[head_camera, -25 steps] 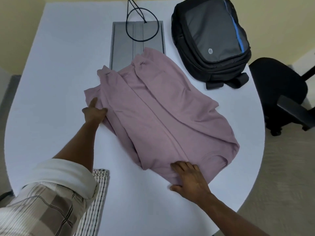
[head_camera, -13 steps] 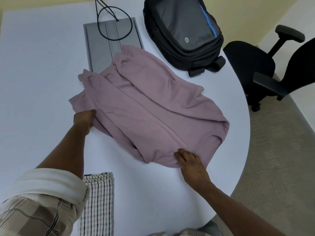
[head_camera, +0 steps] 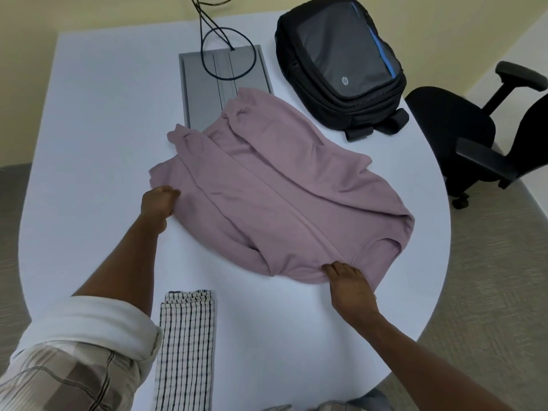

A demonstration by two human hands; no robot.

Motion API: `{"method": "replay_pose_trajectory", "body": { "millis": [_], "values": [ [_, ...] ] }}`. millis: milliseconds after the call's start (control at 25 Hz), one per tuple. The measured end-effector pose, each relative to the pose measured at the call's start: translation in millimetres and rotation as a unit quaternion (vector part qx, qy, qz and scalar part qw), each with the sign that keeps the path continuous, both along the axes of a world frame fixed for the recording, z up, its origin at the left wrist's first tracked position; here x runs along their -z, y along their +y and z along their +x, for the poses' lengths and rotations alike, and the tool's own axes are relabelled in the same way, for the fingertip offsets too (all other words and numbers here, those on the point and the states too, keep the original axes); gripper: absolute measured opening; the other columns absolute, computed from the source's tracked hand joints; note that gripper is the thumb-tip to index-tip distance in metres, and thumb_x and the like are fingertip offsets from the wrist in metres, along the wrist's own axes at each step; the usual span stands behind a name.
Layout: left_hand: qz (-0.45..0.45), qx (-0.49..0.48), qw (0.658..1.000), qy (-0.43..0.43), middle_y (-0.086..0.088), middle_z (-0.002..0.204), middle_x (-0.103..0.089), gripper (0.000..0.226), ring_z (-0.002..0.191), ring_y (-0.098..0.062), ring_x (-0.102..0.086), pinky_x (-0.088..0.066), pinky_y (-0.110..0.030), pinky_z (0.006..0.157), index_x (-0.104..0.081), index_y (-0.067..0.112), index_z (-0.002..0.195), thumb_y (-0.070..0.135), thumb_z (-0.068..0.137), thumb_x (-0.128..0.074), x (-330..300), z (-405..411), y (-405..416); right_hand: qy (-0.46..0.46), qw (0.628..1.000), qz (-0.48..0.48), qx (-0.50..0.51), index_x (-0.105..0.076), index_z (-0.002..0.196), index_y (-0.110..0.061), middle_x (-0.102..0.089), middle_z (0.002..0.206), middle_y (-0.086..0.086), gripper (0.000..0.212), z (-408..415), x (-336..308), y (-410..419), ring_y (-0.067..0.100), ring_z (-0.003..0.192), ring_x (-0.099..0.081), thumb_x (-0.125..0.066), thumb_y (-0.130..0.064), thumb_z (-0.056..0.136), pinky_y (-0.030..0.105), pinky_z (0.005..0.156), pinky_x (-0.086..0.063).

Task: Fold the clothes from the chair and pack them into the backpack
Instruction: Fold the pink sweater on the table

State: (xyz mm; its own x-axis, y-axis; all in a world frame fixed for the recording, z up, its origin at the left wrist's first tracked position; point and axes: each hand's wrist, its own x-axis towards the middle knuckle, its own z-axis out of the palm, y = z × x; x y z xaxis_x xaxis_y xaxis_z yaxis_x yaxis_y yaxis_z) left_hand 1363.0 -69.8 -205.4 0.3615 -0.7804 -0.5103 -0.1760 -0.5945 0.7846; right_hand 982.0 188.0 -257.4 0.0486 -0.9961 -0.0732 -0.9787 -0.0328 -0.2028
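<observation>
Pink garment (head_camera: 284, 185) lies mid-surface, left hand (head_camera: 157, 203) and right hand (head_camera: 350, 284) each pinching its near hem to fold it.

A white table (head_camera: 89, 120) with a rounded near edge is being shown against pale yellow walls (head_camera: 118, 13). A grey inset panel (head_camera: 201, 84) is being crossed by a looping black cable (head_camera: 228, 54) at the table's far side. Grey carpet (head_camera: 489, 292) is being seen to the right, where a black office chair (head_camera: 462, 134) with armrests is being kept just beside the table. Soft, even light is being cast throughout.
</observation>
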Motion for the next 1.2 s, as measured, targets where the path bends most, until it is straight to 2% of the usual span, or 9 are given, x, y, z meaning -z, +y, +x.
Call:
{"method": "replay_pose_trajectory", "body": {
  "millis": [200, 280, 400, 480, 680, 880, 1000, 1080, 1200],
  "values": [
    [-0.025, -0.015, 0.999, 0.022, 0.002, 0.089, -0.058, 0.01, 0.098, -0.026, -0.055, -0.05, -0.043, 0.099, -0.061, 0.019, 0.081, 0.02, 0.089, -0.068, -13, 7, 0, -0.017, 1.0, 0.012, 0.008, -0.067, 0.102, -0.017, -0.065, 0.085, -0.002, 0.049, 2, -4, 1, 0.022, 0.075, -0.063, -0.061, 0.004, 0.058, 0.032, 0.066, -0.05],
    [-0.036, -0.016, 0.999, 0.021, -0.002, 0.099, -0.06, 0.011, 0.101, -0.026, -0.056, -0.05, -0.043, 0.101, -0.063, 0.015, 0.093, 0.023, 0.089, -0.07, -20, 8, -1, -0.037, 0.999, 0.021, 0.014, -0.067, 0.103, -0.018, -0.067, 0.088, -0.003, 0.045, 1, -6, 3, 0.022, 0.077, -0.064, -0.065, 0.002, 0.063, 0.032, 0.067, -0.05],
    [-0.048, -0.03, 0.998, 0.039, -0.006, 0.118, -0.059, 0.046, 0.106, -0.025, -0.058, -0.051, -0.038, 0.099, -0.058, 0.007, 0.128, 0.024, 0.088, -0.071, -38, 11, -6, -0.102, 0.994, 0.024, 0.034, -0.067, 0.108, -0.013, -0.07, 0.094, 0.001, 0.033, -4, -15, 1, 0.024, 0.084, -0.064, -0.061, -0.001, 0.078, 0.034, 0.074, -0.052],
    [-0.06, -0.03, 0.996, 0.055, -0.006, 0.12, -0.059, 0.052, 0.104, -0.022, -0.06, -0.054, -0.032, 0.09, -0.054, 0.005, 0.135, 0.025, 0.089, -0.069, -52, 11, -14, -0.163, 0.985, 0.028, 0.046, -0.066, 0.109, -0.011, -0.069, 0.094, 0.002, 0.026, -12, -23, -5, 0.021, 0.084, -0.063, -0.056, -0.004, 0.086, 0.03, 0.074, -0.048],
    [-0.103, -0.008, 0.992, 0.076, -0.003, 0.088, -0.062, 0.024, 0.069, -0.012, -0.056, -0.049, -0.019, 0.061, -0.065, 0.01, 0.108, 0.029, 0.093, -0.065, -90, -21, -47, -0.302, 0.947, 0.068, 0.082, -0.056, 0.089, -0.011, -0.062, 0.077, 0.006, 0.015, -41, -53, -25, 0.016, 0.07, -0.058, -0.046, 0.0, 0.092, 0.029, 0.068, -0.048],
    [-0.123, 0.017, 0.988, 0.096, 0.001, 0.07, -0.066, 0.022, 0.065, -0.008, -0.065, -0.055, -0.018, 0.064, -0.058, 0.015, 0.081, 0.03, 0.095, -0.063, -117, -87, -91, -0.372, 0.91, 0.095, 0.155, -0.056, 0.082, -0.025, -0.062, 0.076, -0.006, 0.026, -80, -76, -50, 0.01, 0.07, -0.056, -0.047, -0.004, 0.095, 0.022, 0.067, -0.044],
    [-0.124, 0.028, 0.987, 0.1, -0.003, 0.083, -0.061, 0.024, 0.071, -0.01, -0.062, -0.055, -0.02, 0.061, -0.056, 0.015, 0.089, 0.036, 0.093, -0.066, -122, -127, -123, -0.425, 0.878, 0.1, 0.194, -0.064, 0.087, -0.023, -0.067, 0.081, -0.004, 0.025, -107, -84, -70, 0.006, 0.074, -0.06, -0.049, -0.006, 0.096, 0.014, 0.067, -0.045],
    [-0.123, 0.029, 0.987, 0.097, -0.001, 0.085, -0.059, 0.026, 0.073, -0.011, -0.06, -0.051, -0.022, 0.059, -0.055, 0.015, 0.094, 0.038, 0.091, -0.068, -121, -156, -147, -0.448, 0.862, 0.12, 0.204, -0.068, 0.091, -0.026, -0.07, 0.087, -0.007, 0.026, -131, -84, -86, 0.007, 0.082, -0.064, -0.05, -0.008, 0.096, 0.021, 0.074, -0.049],
    [-0.126, 0.039, 0.987, 0.093, 0.0, 0.077, -0.054, 0.025, 0.07, -0.012, -0.057, -0.049, -0.021, 0.058, -0.054, 0.019, 0.082, 0.037, 0.09, -0.069, -109, -198, -180, -0.504, 0.818, 0.159, 0.226, -0.072, 0.096, -0.023, -0.074, 0.095, -0.005, 0.02, -167, -80, -113, 0.018, 0.094, -0.068, -0.054, -0.015, 0.092, 0.04, 0.087, -0.052]
  ]
}}
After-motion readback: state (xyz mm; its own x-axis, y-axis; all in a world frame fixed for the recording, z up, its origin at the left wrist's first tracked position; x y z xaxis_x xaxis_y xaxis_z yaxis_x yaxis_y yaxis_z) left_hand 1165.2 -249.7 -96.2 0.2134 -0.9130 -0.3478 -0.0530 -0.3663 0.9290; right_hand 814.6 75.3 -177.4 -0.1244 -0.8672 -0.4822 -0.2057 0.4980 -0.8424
